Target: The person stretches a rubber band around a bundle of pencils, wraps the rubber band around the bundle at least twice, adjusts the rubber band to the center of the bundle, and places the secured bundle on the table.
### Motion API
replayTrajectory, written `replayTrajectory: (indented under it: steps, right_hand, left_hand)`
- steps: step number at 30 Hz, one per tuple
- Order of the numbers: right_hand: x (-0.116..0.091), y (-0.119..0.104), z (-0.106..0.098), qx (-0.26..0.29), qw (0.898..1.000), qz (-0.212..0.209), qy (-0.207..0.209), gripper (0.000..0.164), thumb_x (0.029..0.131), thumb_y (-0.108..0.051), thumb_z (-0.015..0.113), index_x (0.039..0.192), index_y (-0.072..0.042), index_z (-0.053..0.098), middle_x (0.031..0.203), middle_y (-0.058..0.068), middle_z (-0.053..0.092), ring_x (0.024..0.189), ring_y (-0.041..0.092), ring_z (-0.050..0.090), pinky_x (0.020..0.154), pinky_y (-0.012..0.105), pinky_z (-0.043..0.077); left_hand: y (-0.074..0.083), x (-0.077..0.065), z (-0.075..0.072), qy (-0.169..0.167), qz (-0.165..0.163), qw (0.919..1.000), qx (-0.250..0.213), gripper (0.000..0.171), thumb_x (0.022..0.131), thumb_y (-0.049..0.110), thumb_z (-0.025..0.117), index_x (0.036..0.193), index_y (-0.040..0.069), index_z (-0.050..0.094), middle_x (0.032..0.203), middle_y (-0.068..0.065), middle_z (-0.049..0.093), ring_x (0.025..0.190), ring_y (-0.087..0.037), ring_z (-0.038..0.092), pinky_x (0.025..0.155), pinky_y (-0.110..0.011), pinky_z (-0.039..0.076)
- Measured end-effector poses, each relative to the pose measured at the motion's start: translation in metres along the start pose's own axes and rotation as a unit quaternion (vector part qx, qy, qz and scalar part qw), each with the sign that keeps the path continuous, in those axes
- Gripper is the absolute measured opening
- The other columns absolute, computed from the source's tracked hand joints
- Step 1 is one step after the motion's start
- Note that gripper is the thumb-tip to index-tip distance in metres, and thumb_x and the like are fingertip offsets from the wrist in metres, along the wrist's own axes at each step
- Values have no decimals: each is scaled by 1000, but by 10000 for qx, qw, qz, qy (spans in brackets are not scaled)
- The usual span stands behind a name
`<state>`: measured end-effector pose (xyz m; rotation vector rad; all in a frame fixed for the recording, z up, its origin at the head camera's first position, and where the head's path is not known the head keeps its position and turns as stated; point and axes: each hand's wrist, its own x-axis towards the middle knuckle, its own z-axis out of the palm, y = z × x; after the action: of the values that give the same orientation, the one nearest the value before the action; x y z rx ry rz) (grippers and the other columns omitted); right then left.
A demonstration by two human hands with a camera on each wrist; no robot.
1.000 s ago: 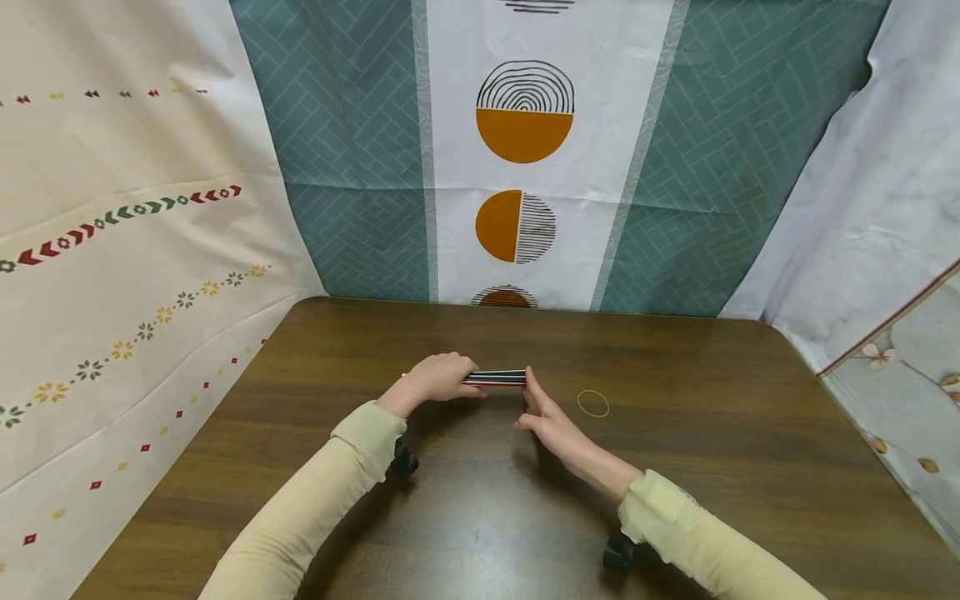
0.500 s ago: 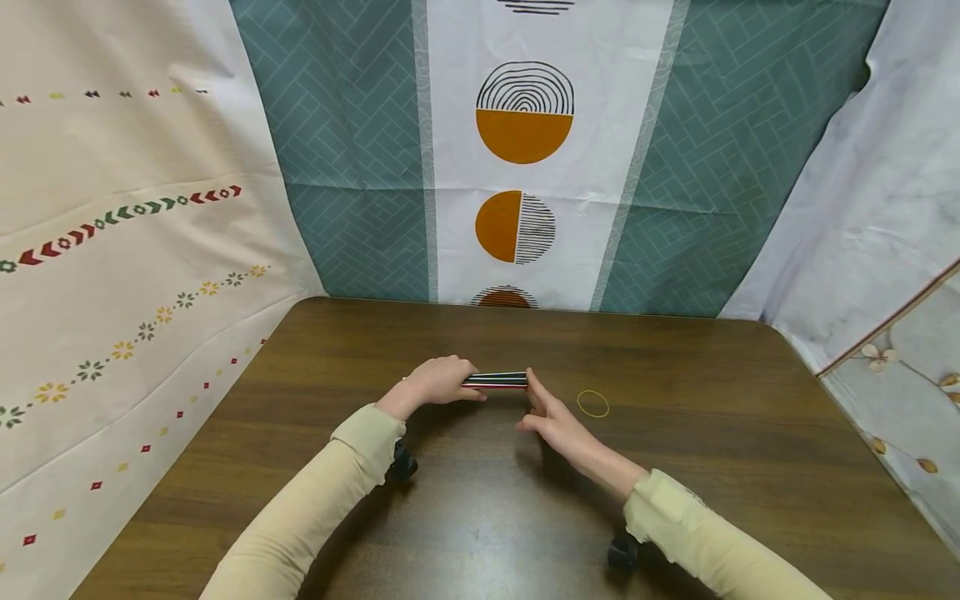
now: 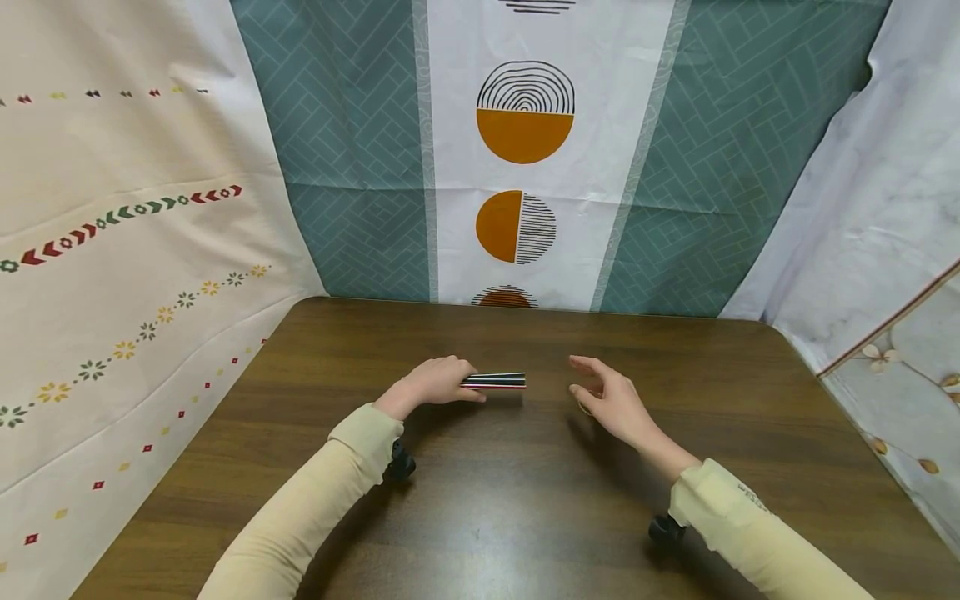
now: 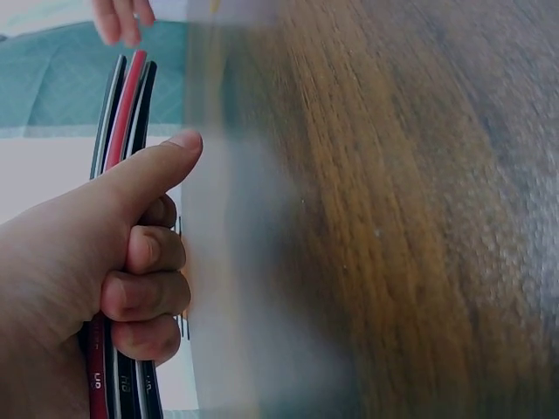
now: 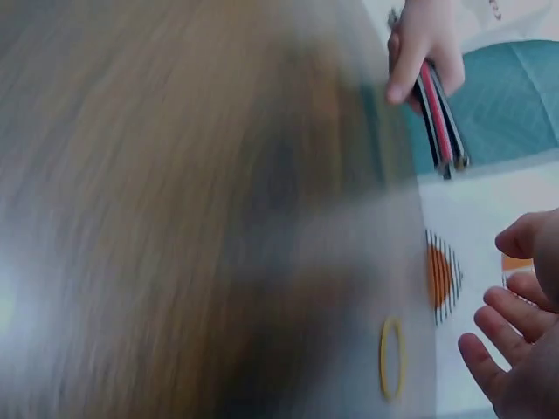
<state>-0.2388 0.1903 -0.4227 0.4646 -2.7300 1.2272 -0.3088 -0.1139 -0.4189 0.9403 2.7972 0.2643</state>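
My left hand [image 3: 441, 381] grips a bundle of several pencils [image 3: 504, 381], black, white and red, held level above the table. In the left wrist view the fingers curl round the pencils [image 4: 125, 113], with the thumb lying across them; small lettering shows near their lower ends. To the right, my right hand [image 3: 617, 408] is apart from the bundle, its fingers loosely bent and holding nothing. A yellow rubber band [image 5: 383, 358] lies on the table below the right hand, which hides most of it in the head view.
The brown wooden table [image 3: 480, 500] stretches under both hands. A patterned cloth [image 3: 525, 208] hangs behind its far edge. Light printed cloths hang at the left [image 3: 135, 250] and right [image 3: 885, 250].
My right hand has left the ends of the pencils and moved right, over the rubber band. The left hand still holds the pencils in nearly the same place.
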Motion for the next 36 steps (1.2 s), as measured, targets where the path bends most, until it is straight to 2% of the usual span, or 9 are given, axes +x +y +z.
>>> replayTrajectory:
  steps: [4, 11, 17, 24, 29, 36]
  right_hand:
    - [-5, 12, -9, -486, 9987, 24, 155, 41, 94, -18, 68, 132, -9, 60, 130, 14, 63, 116, 33, 62, 91, 49, 52]
    - [-13, 26, -13, -1082, 9940, -74, 170, 26, 89, -17, 73, 114, -8, 71, 110, 10, 70, 99, 30, 65, 86, 49, 51]
    - [-17, 32, -13, -1504, 9885, -161, 39, 20, 85, -20, 77, 103, -12, 77, 100, 2, 72, 92, 24, 61, 78, 39, 48]
    - [-17, 33, -12, -1796, 9834, -250, -18, 15, 80, -17, 82, 94, -16, 80, 89, -1, 73, 80, 17, 64, 70, 31, 48]
    - [-15, 32, -12, -1977, 9798, -296, 73, 7, 77, -14, 83, 81, -17, 79, 82, -3, 73, 72, 12, 64, 65, 28, 48]
    - [-13, 32, -9, -2305, 9717, -506, 69, 13, 78, -10, 81, 73, -18, 73, 77, -6, 67, 74, 13, 58, 67, 32, 47]
  left_hand:
    - [1, -1, -2, -14, 13, 10000, 25, 36, 89, 46, 70, 100, 12, 71, 88, 2, 71, 69, -9, 57, 67, -29, 49]
    - [3, -1, -3, -46, 55, 9999, 105, 37, 89, 47, 70, 102, 12, 71, 89, 1, 72, 70, -9, 57, 68, -29, 50]
    - [3, 0, -3, -52, 73, 9999, 77, 37, 89, 47, 70, 101, 12, 71, 87, 2, 71, 68, -9, 55, 65, -28, 47]
    - [3, 0, -3, -58, 66, 10000, 28, 37, 89, 47, 70, 100, 12, 71, 87, 2, 71, 67, -9, 56, 65, -28, 48]
    - [4, 0, -3, -67, 81, 9999, -40, 36, 88, 46, 71, 100, 12, 72, 85, 2, 70, 67, -9, 53, 64, -27, 45]
    - [4, 0, -2, -63, 86, 9999, -29, 38, 88, 48, 71, 100, 12, 72, 85, 3, 69, 67, -9, 53, 64, -26, 45]
